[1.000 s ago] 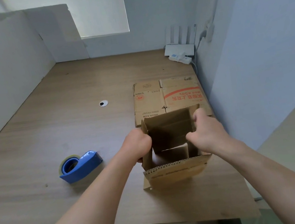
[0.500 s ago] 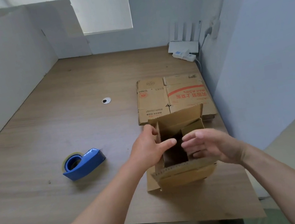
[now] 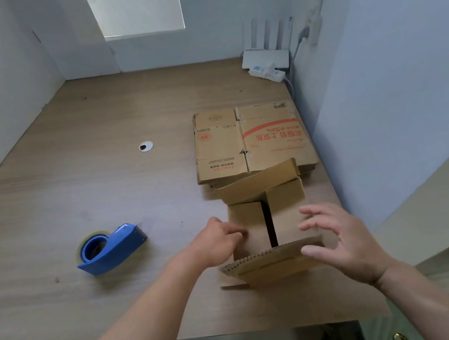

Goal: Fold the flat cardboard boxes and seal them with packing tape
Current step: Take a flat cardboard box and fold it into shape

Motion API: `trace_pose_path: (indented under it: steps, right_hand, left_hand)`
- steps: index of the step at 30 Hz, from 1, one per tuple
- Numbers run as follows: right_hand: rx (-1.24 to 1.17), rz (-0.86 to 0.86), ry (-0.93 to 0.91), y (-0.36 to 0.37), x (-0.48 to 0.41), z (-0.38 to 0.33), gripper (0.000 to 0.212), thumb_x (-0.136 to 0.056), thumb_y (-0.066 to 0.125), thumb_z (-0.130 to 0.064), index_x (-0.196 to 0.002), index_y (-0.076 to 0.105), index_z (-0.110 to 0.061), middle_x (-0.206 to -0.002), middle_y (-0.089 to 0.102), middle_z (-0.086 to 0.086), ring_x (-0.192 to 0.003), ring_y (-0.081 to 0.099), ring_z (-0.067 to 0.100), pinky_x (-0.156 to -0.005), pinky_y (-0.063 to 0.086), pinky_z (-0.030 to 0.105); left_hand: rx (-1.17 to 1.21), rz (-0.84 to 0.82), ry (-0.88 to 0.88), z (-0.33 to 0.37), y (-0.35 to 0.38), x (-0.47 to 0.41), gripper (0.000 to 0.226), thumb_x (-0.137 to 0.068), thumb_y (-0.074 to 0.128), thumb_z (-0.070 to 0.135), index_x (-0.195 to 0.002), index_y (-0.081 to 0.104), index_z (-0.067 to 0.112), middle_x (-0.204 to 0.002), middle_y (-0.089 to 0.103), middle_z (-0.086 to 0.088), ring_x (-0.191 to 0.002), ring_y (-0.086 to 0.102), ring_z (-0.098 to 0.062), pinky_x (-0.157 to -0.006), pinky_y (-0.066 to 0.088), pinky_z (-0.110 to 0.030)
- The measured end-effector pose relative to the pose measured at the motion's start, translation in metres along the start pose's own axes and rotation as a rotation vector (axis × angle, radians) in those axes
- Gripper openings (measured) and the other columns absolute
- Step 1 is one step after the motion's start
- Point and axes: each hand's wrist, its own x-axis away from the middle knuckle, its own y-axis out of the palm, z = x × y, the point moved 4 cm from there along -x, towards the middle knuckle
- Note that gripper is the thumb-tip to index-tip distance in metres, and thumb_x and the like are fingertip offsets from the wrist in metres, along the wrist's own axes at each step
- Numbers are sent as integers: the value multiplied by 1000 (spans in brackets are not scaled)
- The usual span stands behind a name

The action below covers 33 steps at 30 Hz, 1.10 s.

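The cardboard box stands on the wooden table in the lower centre-right of the frame, near the table's front edge. Its two inner flaps are folded down with a dark slit between them. Its far flap leans up and its near flap tilts toward the camera, showing a corrugated edge. The left hand lies at the box's left side with its fingertips pressing on the left inner flap, grasping nothing. The right hand is spread with its fingers apart over the right inner flap and its thumb by the near flap; whether it touches the card cannot be told. Just behind the box lies a stack of flat boxes. The top one bears a red curved stripe, a row of red Chinese characters that read upside down from here, a round red mark, and small print too fine to read. At left of centre sits a blue tape dispenser holding a roll of tape, well apart from the box. A round grommet is set in the table further back. In the upper right corner stand a white router and a power strip.
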Motion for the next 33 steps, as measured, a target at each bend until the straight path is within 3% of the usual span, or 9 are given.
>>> trace_pose_path:
  steps: [5,10,13,18,20,22,26,29,33]
  right_hand:
    - [-38,179,354,15,11,42,17,-83,79,-30,-92,66,-25,-103,66,-11,-96,64,9,-76,57,27]
    - [-387,203,645,43,23,80,91,-75,84,-37,-147,29,-39,-129,60,2,-106,64,14,-89,59,46]
    - [-356,100,630,38,6,80,126,-72,88,-28,-148,-8,-60,-139,52,0,-120,59,18,-93,56,54]
    - [-42,-67,454,12,-39,61,150,-61,95,-20,-149,-23,-49,-162,-9,-25,-149,24,23,-117,35,48]
    - [-8,-97,398,11,-43,53,140,-65,92,-13,-153,-12,-46,-162,-6,-24,-148,23,17,-117,35,40]
    - [-62,-98,350,15,-36,53,103,-68,86,-14,-148,28,-43,-162,11,-18,-145,30,15,-113,40,38]
    - [-117,-6,385,32,-6,65,21,-77,68,-51,-91,68,-36,-118,63,-19,-111,58,2,-85,54,30]
    - [-314,142,475,44,-4,53,26,-99,57,-35,-86,69,-16,-83,69,-4,-75,62,1,-59,47,11]
    - [-156,358,576,48,-18,52,37,-98,58,-40,-82,57,-7,-76,66,10,-68,62,19,-49,38,17]
  left_hand:
    - [478,-139,-117,-13,20,5,63,-80,45,71,-126,59,30,-127,57,4,-112,56,-19,-94,52,-45]
    - [388,94,-68,-12,40,-9,74,-88,75,25,-147,30,28,-122,51,4,-106,59,-16,-76,55,-24]
    - [340,135,-96,-8,42,-19,106,-86,76,14,-157,1,38,-125,49,0,-106,58,-16,-64,51,-18]
    - [207,112,-12,-3,32,-31,128,-80,80,7,-152,-18,45,-158,15,5,-113,55,-22,-76,54,-22]
    - [202,100,5,-4,31,-32,130,-77,83,7,-153,-16,46,-159,10,10,-120,54,-30,-94,54,-36]
    - [251,110,26,-10,32,-33,123,-75,84,7,-155,-2,44,-156,15,10,-115,56,-27,-89,56,-32]
    - [319,107,44,-24,35,-33,90,-75,85,10,-144,37,40,-146,32,6,-96,59,-13,-77,57,-21]
    - [400,50,16,-28,42,-33,80,-80,81,12,-141,40,42,-132,47,8,-104,60,-14,-84,60,-35]
    - [428,89,11,-21,40,-35,59,-90,72,24,-138,39,36,-132,45,12,-103,61,-12,-85,59,-36]
